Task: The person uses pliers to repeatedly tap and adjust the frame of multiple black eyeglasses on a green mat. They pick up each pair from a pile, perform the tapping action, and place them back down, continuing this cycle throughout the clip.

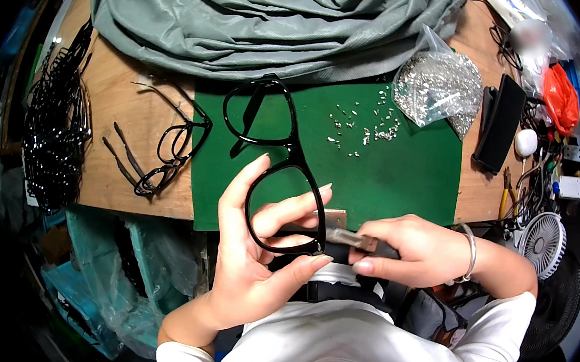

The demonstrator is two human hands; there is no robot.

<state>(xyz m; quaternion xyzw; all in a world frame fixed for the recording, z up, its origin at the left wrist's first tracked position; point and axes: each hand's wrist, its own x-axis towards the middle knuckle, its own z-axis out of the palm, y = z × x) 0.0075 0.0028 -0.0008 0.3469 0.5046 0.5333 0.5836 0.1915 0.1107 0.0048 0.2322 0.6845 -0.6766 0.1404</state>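
Note:
My left hand [255, 254] grips a black glasses frame [275, 152] by its near lens rim, thumb and fingers around the rim. The frame's far lens rim reaches out over the green mat [403, 171]. My right hand [416, 249] is closed on a dark-handled tool [354, 241] whose metal end meets the frame's near corner by my left fingertips. Small silver screws [368, 127] lie scattered on the mat beyond the frame.
A clear bag of silver screws [439, 84] sits at the mat's far right. Another black frame with loose temples [167, 148] lies left of the mat. A pile of black frames [54, 130] fills the far left. Grey cloth [264, 18] covers the back; a small fan [543, 237] stands right.

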